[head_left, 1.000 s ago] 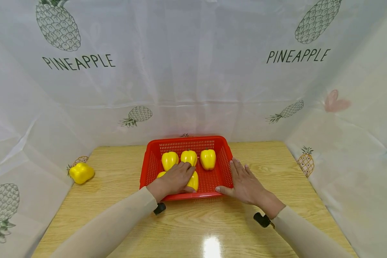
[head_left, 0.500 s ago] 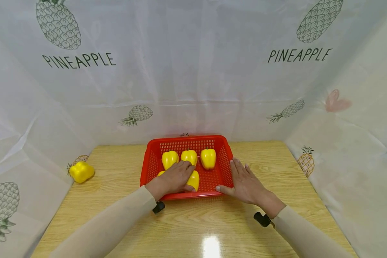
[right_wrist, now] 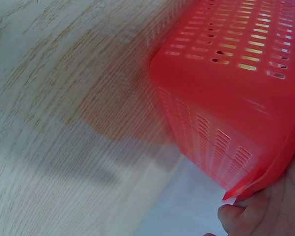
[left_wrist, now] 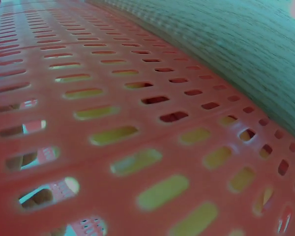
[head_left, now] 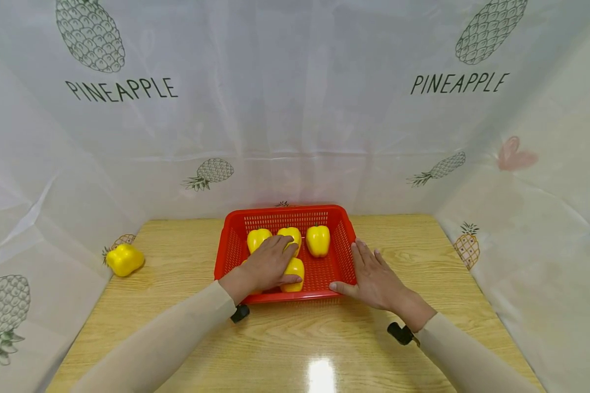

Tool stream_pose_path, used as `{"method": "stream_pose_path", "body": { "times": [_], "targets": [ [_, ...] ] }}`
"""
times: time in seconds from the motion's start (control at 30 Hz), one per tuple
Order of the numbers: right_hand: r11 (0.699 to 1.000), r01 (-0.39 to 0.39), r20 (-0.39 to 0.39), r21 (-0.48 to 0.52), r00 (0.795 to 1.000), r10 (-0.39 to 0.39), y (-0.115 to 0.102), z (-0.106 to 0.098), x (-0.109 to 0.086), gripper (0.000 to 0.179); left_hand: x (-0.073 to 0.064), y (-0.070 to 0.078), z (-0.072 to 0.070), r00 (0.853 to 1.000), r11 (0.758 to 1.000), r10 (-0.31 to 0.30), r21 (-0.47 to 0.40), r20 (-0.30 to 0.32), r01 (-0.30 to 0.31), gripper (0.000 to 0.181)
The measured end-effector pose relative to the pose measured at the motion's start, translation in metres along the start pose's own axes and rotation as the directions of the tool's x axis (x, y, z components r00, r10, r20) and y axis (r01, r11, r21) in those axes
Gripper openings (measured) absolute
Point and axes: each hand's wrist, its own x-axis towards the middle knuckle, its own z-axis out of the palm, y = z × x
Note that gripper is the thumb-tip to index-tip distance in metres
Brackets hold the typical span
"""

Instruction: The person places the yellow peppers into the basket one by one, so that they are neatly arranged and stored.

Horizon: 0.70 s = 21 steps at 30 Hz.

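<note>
A red plastic basket (head_left: pixel 324 295) holds several yellow bell peppers in two rows. My left hand (head_left: pixel 265 266) reaches in over the front rim, fingers spread and extended. Its thumb lies on the front bell pepper (head_left: pixel 295 267); its fingertips are by the back middle bell pepper (head_left: pixel 291 233). Beneath this hand another front pepper is mostly hidden. The back right bell pepper (head_left: pixel 318 240) sits apart from both hands. My right hand (head_left: pixel 376 281) rests flat with straight fingers against the basket's right side, thumb at the front rim. The left wrist view shows the perforated basket wall (left_wrist: pixel 98 162) up close.
One more yellow bell pepper (head_left: pixel 125 260) lies on the wooden table (head_left: pixel 177 305) at the far left, outside the basket. White sheeting (head_left: pixel 295 109) with pineapple prints encloses the table at the back and sides.
My left hand has loosened and shifted slightly up, its thumb and fingers farther apart, showing more of the front pepper. My right hand stays at the basket's side.
</note>
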Motion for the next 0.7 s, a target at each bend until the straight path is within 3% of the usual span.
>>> {"method": "stream_pose_path", "body": {
  "times": [0.17,0.43,0.7],
  "targets": [
    [1.000,-0.008,0.009,0.006,1.000,0.008,-0.001,0.000,0.000,0.123,-0.002,-0.001,-0.004,0.999,0.999,-0.010,0.045,-0.041,0.012,0.086],
    [1.000,-0.016,0.013,0.011,1.000,0.016,-0.003,-0.001,0.001,0.124,-0.009,-0.005,-0.017,0.997,0.997,-0.065,0.042,-0.042,0.067,0.084],
    [1.000,-0.024,0.026,0.016,0.999,0.024,-0.004,-0.001,0.000,0.123,-0.025,-0.026,-0.033,0.982,0.990,-0.137,0.010,-0.131,0.140,0.084]
  ]
}}
